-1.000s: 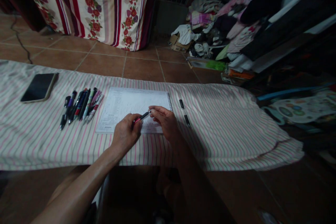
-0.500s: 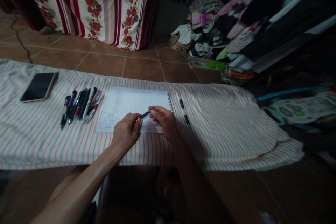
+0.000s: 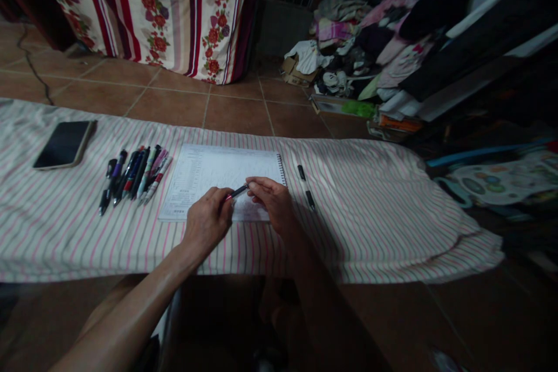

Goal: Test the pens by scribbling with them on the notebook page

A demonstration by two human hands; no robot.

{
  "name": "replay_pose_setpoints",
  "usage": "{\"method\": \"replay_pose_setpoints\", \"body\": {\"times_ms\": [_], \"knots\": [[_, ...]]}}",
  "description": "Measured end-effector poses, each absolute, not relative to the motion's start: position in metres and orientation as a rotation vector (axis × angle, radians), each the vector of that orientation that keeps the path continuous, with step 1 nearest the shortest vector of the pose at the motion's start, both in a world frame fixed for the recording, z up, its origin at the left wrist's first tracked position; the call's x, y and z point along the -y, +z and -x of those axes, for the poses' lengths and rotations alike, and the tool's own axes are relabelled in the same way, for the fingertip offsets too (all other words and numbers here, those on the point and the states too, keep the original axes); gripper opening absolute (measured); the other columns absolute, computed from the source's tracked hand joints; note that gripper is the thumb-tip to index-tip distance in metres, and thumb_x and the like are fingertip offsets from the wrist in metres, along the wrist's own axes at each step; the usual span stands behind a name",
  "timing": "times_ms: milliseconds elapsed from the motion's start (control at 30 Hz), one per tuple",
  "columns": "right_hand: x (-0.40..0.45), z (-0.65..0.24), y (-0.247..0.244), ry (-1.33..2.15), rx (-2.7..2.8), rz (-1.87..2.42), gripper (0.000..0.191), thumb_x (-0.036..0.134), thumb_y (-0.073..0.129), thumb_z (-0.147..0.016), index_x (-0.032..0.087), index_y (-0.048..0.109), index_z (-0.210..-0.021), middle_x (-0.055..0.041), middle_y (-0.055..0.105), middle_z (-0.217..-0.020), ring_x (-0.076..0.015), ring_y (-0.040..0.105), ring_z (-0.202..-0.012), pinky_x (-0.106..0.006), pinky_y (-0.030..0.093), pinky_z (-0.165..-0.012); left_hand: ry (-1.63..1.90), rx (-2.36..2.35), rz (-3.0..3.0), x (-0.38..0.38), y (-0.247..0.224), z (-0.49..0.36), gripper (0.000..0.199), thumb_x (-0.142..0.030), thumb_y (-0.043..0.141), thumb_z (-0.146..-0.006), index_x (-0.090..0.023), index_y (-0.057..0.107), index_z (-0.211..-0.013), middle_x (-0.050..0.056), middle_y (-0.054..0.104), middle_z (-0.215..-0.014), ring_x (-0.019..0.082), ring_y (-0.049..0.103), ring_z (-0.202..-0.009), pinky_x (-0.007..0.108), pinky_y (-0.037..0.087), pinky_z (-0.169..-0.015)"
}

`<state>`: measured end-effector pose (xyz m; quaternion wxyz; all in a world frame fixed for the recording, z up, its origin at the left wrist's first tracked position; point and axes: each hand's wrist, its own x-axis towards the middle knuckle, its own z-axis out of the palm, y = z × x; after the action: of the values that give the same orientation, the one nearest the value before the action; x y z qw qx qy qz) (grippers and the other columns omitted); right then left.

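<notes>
Over the lower part of a spiral-bound notebook [image 3: 218,171], both hands meet on one dark pen [image 3: 238,191]. My left hand [image 3: 210,214] is closed round its lower left end, where a pinkish part shows. My right hand [image 3: 274,200] pinches the upper right end between thumb and fingers. The pen lies slantwise in the air, and its ends are partly hidden by the fingers. To the right of the notebook lie a short black pen cap [image 3: 301,172] and a black pen piece [image 3: 310,200], apart from each other.
Several pens [image 3: 137,174] lie side by side left of the notebook, with a smartphone [image 3: 64,144] farther left. A striped cloth [image 3: 375,203] covers the low table. Beyond it stand a floral curtain [image 3: 174,11] and a heap of clothes [image 3: 349,40] on the tiled floor.
My left hand has shifted very slightly left along the pen. The right hand, the notebook and the other pens look the same.
</notes>
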<state>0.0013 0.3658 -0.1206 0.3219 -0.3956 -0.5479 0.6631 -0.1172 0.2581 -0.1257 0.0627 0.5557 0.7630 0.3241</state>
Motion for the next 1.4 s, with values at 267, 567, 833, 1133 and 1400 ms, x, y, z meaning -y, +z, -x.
{"method": "replay_pose_setpoints", "body": {"times_ms": [267,567,833,1133,1400], "knots": [[-0.3659,-0.0015,-0.1224,1.812,1.400,1.027,0.027,0.035,0.071,-0.066,0.019,0.069,-0.087,-0.0008,0.068,-0.071,-0.0123,0.064,-0.068,-0.022,0.047,-0.060,0.972,-2.332,-1.686,-0.2584,-0.1261,0.1179,0.025,-0.026,0.040,-0.090,-0.018,0.060,-0.103,0.003,0.062,-0.086,0.016,0.058,-0.071,0.027,0.040,-0.063],[-0.3653,-0.0001,-0.1226,1.844,1.395,1.006,0.026,0.033,0.073,-0.065,0.017,0.068,-0.086,-0.0008,0.069,-0.071,-0.0122,0.066,-0.069,-0.023,0.051,-0.063,0.932,-2.377,-1.726,-0.2566,-0.1256,0.1178,0.027,-0.028,0.040,-0.090,-0.019,0.060,-0.105,0.004,0.063,-0.090,0.017,0.059,-0.075,0.027,0.041,-0.063],[-0.3639,0.0012,-0.1228,1.808,1.480,0.981,0.027,0.032,0.074,-0.063,0.016,0.067,-0.084,-0.0019,0.069,-0.066,-0.0148,0.066,-0.066,-0.026,0.053,-0.061,1.007,-2.379,-1.838,-0.2585,-0.1294,0.1206,0.025,-0.027,0.043,-0.089,-0.019,0.063,-0.103,0.006,0.064,-0.089,0.019,0.058,-0.083,0.029,0.045,-0.070],[-0.3644,0.0039,-0.1303,1.805,1.545,0.954,0.024,0.028,0.073,-0.061,0.017,0.067,-0.082,-0.0004,0.069,-0.065,-0.0130,0.065,-0.060,-0.026,0.053,-0.058,1.119,-2.355,-1.971,-0.2626,-0.1349,0.1232,0.020,-0.024,0.048,-0.088,-0.018,0.065,-0.098,0.007,0.064,-0.084,0.022,0.053,-0.083,0.034,0.046,-0.073],[-0.3652,0.0038,-0.1242,1.821,1.351,0.987,0.026,0.033,0.075,-0.059,0.017,0.067,-0.077,0.0007,0.068,-0.062,-0.0109,0.063,-0.058,-0.025,0.053,-0.064,1.409,-2.346,-1.989,-0.2642,-0.1288,0.1191,0.023,-0.020,0.050,-0.086,-0.016,0.060,-0.106,0.010,0.061,-0.099,0.023,0.052,-0.099,0.039,0.045,-0.085]]}}
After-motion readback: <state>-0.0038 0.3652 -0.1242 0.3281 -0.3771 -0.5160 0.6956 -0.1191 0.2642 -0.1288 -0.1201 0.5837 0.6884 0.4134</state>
